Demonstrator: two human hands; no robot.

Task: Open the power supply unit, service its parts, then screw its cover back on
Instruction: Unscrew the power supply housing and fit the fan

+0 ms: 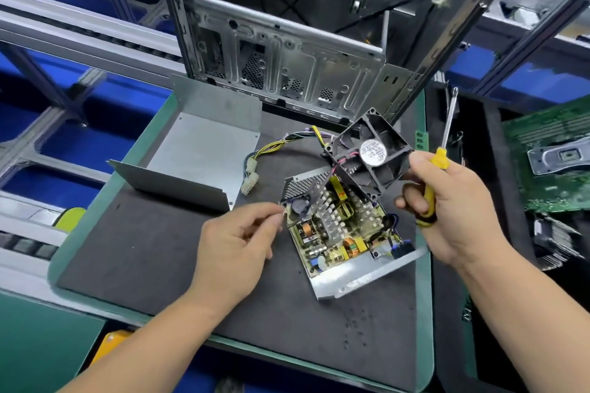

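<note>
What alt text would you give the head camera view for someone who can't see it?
An opened power supply unit lies on a dark mat; the right hand holds its black fan and a yellow screwdriver, the left hand touches its edge. The removed metal cover lies left.

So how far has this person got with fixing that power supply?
Opening looks done: the metal cover lies off to the left on the mat, and the circuit board is exposed. Servicing is in hand: the right hand holds the fan lifted off, together with a yellow screwdriver, while the left hand touches the unit's corner. Left: refitting the fan and screwing the cover back on.
</note>
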